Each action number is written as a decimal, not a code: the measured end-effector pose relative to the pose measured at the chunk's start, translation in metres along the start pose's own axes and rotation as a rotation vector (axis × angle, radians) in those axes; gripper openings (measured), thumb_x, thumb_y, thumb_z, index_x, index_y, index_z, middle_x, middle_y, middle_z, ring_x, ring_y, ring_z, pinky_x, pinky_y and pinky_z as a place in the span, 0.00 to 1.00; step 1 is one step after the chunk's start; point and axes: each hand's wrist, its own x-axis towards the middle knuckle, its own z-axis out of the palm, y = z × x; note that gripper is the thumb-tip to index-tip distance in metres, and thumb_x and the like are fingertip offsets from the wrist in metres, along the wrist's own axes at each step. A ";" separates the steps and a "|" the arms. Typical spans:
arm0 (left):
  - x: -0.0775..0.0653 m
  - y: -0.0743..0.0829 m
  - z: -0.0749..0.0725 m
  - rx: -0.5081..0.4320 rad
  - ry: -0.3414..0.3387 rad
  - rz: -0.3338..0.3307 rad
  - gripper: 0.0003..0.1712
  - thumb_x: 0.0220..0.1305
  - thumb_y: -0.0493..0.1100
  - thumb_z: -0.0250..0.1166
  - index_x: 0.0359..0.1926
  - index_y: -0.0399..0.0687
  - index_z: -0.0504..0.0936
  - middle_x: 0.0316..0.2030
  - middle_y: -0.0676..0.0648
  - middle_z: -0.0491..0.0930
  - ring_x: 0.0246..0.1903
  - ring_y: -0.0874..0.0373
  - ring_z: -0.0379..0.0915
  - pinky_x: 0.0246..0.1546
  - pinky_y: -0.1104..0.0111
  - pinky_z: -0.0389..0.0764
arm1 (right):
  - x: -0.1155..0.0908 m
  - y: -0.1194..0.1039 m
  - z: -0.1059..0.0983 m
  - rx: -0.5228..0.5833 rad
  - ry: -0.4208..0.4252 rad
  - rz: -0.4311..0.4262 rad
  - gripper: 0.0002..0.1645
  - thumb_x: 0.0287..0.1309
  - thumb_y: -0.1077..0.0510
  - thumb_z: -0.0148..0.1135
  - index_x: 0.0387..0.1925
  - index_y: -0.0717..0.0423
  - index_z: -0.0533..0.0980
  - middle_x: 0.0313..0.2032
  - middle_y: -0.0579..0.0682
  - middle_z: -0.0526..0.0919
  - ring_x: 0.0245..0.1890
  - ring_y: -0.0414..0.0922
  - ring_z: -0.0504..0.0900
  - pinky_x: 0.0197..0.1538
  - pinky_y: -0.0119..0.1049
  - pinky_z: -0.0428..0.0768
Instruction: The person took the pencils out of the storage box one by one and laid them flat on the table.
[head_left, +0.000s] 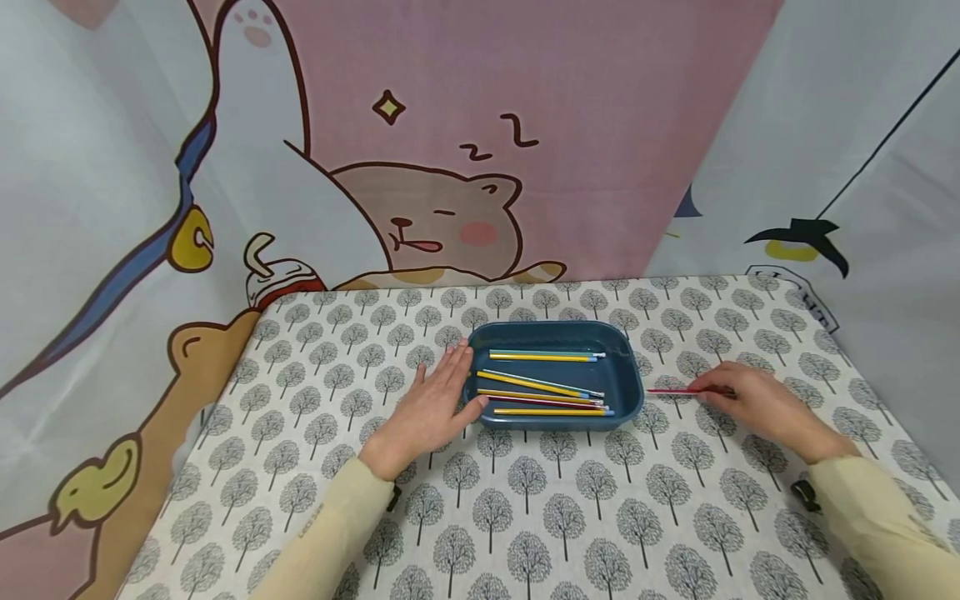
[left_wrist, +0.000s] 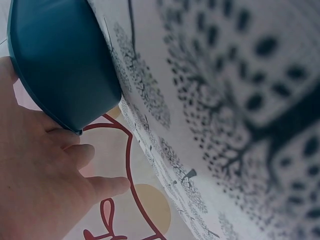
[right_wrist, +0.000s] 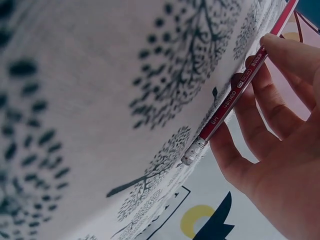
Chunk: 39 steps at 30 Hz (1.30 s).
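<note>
A dark blue rectangular tray [head_left: 557,422] sits on the table with several pencils in it, mostly yellow [head_left: 543,358], plus a dark red one [head_left: 540,401]. My left hand [head_left: 433,408] rests against its left end, fingers extended along the rim and thumb by the front corner. The left wrist view shows that hand [left_wrist: 47,170] touching the rim of the tray [left_wrist: 65,60]. To the right of the tray, my right hand [head_left: 757,408] pinches a red pencil [head_left: 671,391], its far end close to the tray's right wall. A metal ferrule with a whitish eraser [right_wrist: 194,151] shows at the pencil's near end.
A white cloth with grey tree prints [head_left: 528,533] covers the table. Behind the table's back edge hangs a curtain with cartoon animals [head_left: 450,217], and pale cloth [head_left: 892,217] hangs at the right side.
</note>
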 end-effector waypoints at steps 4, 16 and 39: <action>0.000 0.000 0.000 0.004 0.004 0.003 0.48 0.79 0.66 0.47 0.83 0.43 0.42 0.82 0.50 0.33 0.81 0.47 0.39 0.75 0.38 0.49 | -0.001 0.000 0.000 0.005 -0.015 0.003 0.14 0.58 0.66 0.73 0.46 0.51 0.88 0.43 0.48 0.85 0.43 0.49 0.82 0.42 0.47 0.81; 0.000 -0.001 -0.001 -0.022 -0.001 -0.012 0.49 0.78 0.70 0.44 0.83 0.44 0.45 0.82 0.50 0.33 0.81 0.46 0.36 0.76 0.39 0.48 | -0.001 0.001 0.002 -0.009 -0.033 0.001 0.13 0.59 0.65 0.72 0.46 0.52 0.88 0.42 0.48 0.85 0.42 0.49 0.82 0.41 0.48 0.82; 0.003 -0.002 0.000 -0.040 0.004 0.003 0.50 0.78 0.70 0.43 0.83 0.43 0.42 0.83 0.48 0.35 0.81 0.49 0.36 0.74 0.37 0.51 | -0.001 -0.010 -0.005 0.021 -0.058 0.088 0.15 0.62 0.59 0.73 0.51 0.56 0.85 0.46 0.53 0.84 0.43 0.51 0.83 0.45 0.54 0.84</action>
